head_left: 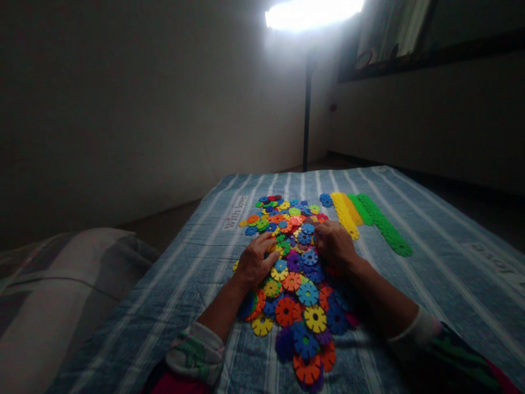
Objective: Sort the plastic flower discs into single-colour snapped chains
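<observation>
So, disc pile [287, 311]: a heap of flat, notched plastic discs in many colours, lying mid-sheet and running from 12 o'clock down to 6 o'clock in front of the person.
Left hand [255, 261]: palm down on the pile's 9 o'clock edge, the fingers bent and resting on the discs; I cannot tell whether they pinch one.
Right hand [335, 245]: palm down on the pile at about 2 o'clock from its middle, the fingers curled toward the left hand; whether anything is gripped cannot be told.
Gap between hands: blue, purple and green discs, both sets of fingertips close to them.
Yellow row [343, 214]: discs laid edge to edge in a strip at 1 o'clock from the pile, its near end just beside the right hand.
Green row [385, 227]: a longer strip to the 3 o'clock side of the yellow one, apart from the pile.
Bedsheet [164, 284]: blue with pale stripes, under everything.
Lamp [314, 12]: bright, on a dark pole at 12 o'clock beyond the sheet.
Pillow [61, 284]: pale, at 8 o'clock, off the sheet's edge.
</observation>
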Available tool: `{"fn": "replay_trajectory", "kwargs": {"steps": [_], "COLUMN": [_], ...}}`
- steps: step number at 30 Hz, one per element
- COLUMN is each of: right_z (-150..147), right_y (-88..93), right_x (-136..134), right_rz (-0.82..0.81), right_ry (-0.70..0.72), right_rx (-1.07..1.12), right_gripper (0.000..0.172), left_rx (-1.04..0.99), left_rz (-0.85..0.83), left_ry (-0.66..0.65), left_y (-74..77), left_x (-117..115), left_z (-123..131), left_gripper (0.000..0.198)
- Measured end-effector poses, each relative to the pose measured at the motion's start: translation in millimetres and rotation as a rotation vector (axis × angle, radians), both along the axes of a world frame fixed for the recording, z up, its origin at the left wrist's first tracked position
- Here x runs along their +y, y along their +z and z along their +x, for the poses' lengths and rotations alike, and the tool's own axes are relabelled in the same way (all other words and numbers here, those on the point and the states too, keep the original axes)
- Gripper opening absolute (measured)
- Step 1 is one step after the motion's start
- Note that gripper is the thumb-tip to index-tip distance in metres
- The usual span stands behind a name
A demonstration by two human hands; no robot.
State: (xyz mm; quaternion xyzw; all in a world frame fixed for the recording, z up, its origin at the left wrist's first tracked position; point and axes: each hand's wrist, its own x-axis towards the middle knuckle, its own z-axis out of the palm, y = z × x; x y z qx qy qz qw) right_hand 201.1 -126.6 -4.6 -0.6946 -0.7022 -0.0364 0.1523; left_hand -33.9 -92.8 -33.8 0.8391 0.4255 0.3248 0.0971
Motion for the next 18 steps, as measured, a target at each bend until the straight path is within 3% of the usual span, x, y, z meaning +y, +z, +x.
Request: {"fn": "replay_trajectory", "kwargs": {"steps": [18], "right_z": [1.1], "right_y": [-7.3], "right_x": [0.7], "right_rz": [-0.028], "right_ry": [0.029], "right_rx": [0.051], "right_gripper": [0.024], "left_rx": [-0.014], "left_rz": [0.001], "left_ry": [-0.005], "left_y": [1.2], "left_x": [0.1], "left_z": [-0.1], "left_gripper": [0.026]}}
